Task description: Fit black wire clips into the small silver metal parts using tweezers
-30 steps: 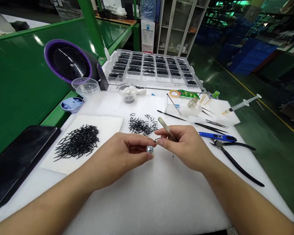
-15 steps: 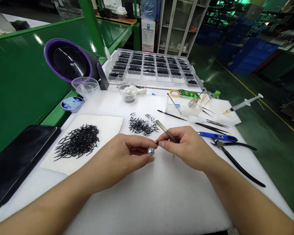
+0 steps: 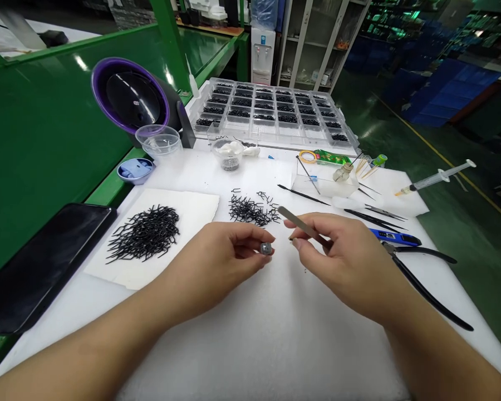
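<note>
Between thumb and index finger, my left hand pinches a small silvery metal part. A short gap away on the right, my right hand holds metal tweezers, their blunt end pointing up and left. Something tiny and dark at the right fingertips is too small to name. Just beyond the hands lies a small pile of black bent pieces. A larger pile of black bent pieces rests on white paper left of my left hand.
At the back stands a clear compartment box with black pieces. A purple-rimmed black device, clear cups and a black tray are left. Black-handled cutters, a blue tool and a syringe lie right.
My hands, which were touching at the fingertips, have moved apart. The right hand with the tweezers has shifted right. The whole view has swung slightly, so the table things appear farther right.
</note>
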Action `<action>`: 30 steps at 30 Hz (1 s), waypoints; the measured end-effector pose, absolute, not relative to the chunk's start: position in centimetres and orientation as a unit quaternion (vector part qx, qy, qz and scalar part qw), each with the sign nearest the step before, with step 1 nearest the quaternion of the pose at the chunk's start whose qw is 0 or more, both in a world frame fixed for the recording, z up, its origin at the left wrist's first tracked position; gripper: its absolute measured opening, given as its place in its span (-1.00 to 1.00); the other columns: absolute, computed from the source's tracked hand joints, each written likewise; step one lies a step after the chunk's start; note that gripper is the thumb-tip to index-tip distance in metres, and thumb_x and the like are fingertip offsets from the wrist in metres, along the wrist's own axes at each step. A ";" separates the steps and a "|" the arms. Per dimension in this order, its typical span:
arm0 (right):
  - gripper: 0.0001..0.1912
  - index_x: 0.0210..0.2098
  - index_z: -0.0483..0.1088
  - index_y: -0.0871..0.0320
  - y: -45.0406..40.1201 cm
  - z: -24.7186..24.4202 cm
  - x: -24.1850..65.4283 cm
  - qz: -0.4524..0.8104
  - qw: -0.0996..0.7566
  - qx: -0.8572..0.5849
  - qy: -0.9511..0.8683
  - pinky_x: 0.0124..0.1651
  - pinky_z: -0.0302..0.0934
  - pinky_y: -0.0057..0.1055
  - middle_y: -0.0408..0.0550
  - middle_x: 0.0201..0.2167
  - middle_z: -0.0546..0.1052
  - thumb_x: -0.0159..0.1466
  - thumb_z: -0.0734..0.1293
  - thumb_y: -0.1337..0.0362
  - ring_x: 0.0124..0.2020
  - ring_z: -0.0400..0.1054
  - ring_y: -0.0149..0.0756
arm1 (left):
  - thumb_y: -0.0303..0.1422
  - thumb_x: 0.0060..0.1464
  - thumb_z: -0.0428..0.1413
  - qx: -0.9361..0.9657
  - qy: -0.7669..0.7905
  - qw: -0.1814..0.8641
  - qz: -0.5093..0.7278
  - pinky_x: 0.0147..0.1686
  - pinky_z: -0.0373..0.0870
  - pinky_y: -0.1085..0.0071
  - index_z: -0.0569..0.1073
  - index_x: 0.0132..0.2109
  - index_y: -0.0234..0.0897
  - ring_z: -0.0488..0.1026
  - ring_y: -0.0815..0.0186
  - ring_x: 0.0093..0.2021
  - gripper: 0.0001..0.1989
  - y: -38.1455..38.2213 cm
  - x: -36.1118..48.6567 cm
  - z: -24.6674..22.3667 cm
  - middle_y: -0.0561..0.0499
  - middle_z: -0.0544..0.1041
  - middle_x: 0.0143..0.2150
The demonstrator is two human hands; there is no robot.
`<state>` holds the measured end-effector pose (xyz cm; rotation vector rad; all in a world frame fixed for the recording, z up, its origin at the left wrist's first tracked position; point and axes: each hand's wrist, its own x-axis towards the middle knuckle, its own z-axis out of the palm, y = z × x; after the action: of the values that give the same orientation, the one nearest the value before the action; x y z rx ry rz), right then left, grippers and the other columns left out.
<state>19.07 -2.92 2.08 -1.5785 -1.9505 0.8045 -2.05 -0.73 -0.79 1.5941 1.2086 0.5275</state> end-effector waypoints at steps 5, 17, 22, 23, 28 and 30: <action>-0.84 -0.45 0.46 0.09 -3.6 2.2 18.6 0.346 0.220 -0.617 -0.671 -0.57 0.00 -0.47 -0.28 -0.62 0.34 0.26 0.32 0.26 -0.60 0.08 -0.47 | -0.35 0.12 0.25 0.726 0.504 0.398 0.246 -0.36 0.49 0.59 0.66 -0.15 -0.08 0.62 0.45 -0.37 -0.85 -1.0 -1.6 -0.4 0.24 0.71 -0.32; -0.87 -0.57 0.40 0.07 -3.8 2.2 17.5 0.432 0.222 -0.640 -0.595 -0.65 -0.03 -0.53 -0.29 -0.66 0.36 0.10 0.35 0.35 -0.64 0.13 -0.47 | -0.47 0.08 0.24 0.787 0.461 0.308 0.270 -0.64 0.25 0.65 0.71 -0.21 -0.12 0.60 0.47 -0.43 -0.82 -1.5 -1.3 0.2 0.22 0.70 -0.40; -0.88 -0.58 0.42 0.07 -3.8 2.7 17.1 0.411 0.217 -0.654 -0.597 -0.61 0.08 -0.54 -0.27 -0.65 0.40 0.07 0.35 0.35 -0.62 0.21 -0.46 | -0.51 0.07 0.23 0.799 0.467 0.272 0.263 -0.62 0.25 0.60 0.70 -0.27 -0.18 0.57 0.44 -0.46 -0.83 -1.8 -1.1 0.3 0.20 0.67 -0.47; -0.87 -0.59 0.41 0.07 -3.7 2.8 17.0 0.410 0.215 -0.656 -0.597 -0.62 0.07 -0.55 -0.28 -0.66 0.39 0.07 0.35 0.36 -0.63 0.20 -0.47 | -0.52 0.06 0.23 0.800 0.468 0.269 0.263 -0.61 0.26 0.59 0.70 -0.26 -0.17 0.57 0.44 -0.46 -0.81 -1.8 -1.1 0.3 0.20 0.67 -0.46; -0.87 -0.59 0.40 0.07 -3.7 2.9 17.0 0.408 0.210 -0.658 -0.597 -0.64 0.06 -0.56 -0.28 -0.67 0.39 0.07 0.35 0.35 -0.64 0.20 -0.47 | -0.50 0.08 0.24 0.799 0.474 0.268 0.255 -0.52 0.34 0.55 0.71 -0.21 -0.14 0.60 0.41 -0.43 -0.80 -1.8 -1.1 0.2 0.20 0.70 -0.38; -0.87 -0.59 0.41 0.08 -3.8 2.7 17.0 0.404 0.221 -0.650 -0.604 -0.65 0.05 -0.56 -0.28 -0.68 0.38 0.08 0.35 0.35 -0.65 0.20 -0.47 | -0.49 0.08 0.24 0.799 0.476 0.264 0.256 -0.52 0.34 0.55 0.71 -0.21 -0.14 0.60 0.41 -0.44 -0.80 -1.8 -1.2 0.2 0.20 0.70 -0.38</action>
<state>17.04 -3.84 2.68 -1.7981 -1.6709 1.1166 -1.16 -1.81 0.15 2.1594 1.2854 0.6929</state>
